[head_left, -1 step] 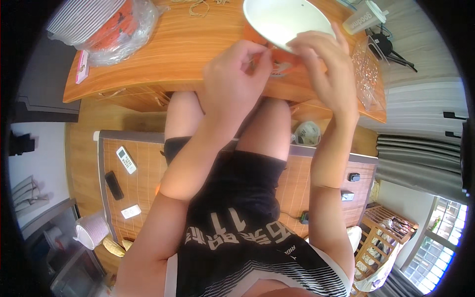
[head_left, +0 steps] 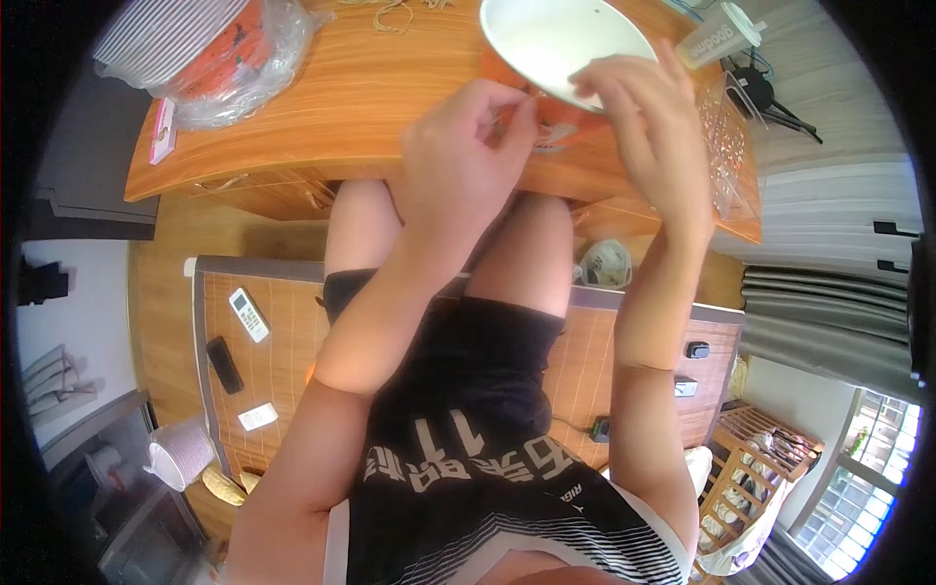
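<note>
A large paper bowl [head_left: 561, 44], white inside and orange-red outside, stands near the front edge of the wooden desk. My left hand [head_left: 463, 146] is closed in a pinch against the bowl's near side. Whatever sits between its thumb and forefinger is too small or hidden to name. Over the bowl's right rim hovers my right hand [head_left: 648, 127], palm turned inward. Its fingers are bent but apart, and nothing shows in them; they are slightly blurred. Part of the bowl's outer wall is hidden behind both hands.
Stacked paper bowls [head_left: 224, 58] in clear plastic stand at the desk's left, beside a small pink-and-white box [head_left: 163, 132]. String [head_left: 393, 15] lies at the back. At right are a lidded cup [head_left: 720, 37] and a clear tray [head_left: 729, 161] with tiny shiny pieces.
My right hand has shifted slightly right, its fingers spreading a little at the rim. The left hand and the bowl look nearly unmoved.
</note>
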Demonstrator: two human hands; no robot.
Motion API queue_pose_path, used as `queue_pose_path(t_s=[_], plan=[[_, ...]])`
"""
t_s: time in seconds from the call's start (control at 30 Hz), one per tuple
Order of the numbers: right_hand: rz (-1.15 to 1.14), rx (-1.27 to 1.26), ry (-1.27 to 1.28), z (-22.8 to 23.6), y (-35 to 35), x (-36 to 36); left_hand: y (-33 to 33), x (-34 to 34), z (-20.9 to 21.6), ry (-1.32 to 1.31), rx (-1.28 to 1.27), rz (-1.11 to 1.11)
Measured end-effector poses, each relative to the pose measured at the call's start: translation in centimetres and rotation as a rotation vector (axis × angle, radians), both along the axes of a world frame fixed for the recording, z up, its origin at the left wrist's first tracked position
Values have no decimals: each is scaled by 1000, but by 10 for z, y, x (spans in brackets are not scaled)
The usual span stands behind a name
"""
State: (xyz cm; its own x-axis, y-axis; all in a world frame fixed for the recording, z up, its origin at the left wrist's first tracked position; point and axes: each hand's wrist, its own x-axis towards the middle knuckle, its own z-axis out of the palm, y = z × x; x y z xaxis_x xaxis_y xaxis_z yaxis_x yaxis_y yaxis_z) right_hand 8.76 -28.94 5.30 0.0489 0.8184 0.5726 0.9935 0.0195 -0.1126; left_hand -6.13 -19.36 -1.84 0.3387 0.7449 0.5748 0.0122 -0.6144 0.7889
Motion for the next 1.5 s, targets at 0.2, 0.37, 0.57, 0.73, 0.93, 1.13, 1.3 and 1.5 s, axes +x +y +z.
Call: queue_pose_path(t_s=[0.2,0.37,0.57,0.73,0.93,1.13,1.3,1.5], plan=[[172,-381,241,37,22,17,0,3,2,-18,19,-10],[212,-634,232,46,38,17,1,0,3,-3,-27,-4],[176,-531,122,56,29,2,0,-1,-3,-50,-67,-67],[13,-297,-100,52,11,-35,-2,-6,1,0,14,-78],[-250,-38,-263,9,-2,-68,7,-12,-7,-6,-247,-248],[-218,373,-64,-43,-4,-73,16,-14,12,-36,-595,-521],[-171,409,-61,-55,-5,-66,28,-18,21,89,-482,-631],[-213,326,477,-80,-3,-83,34,-23,15,73,-424,-616]])
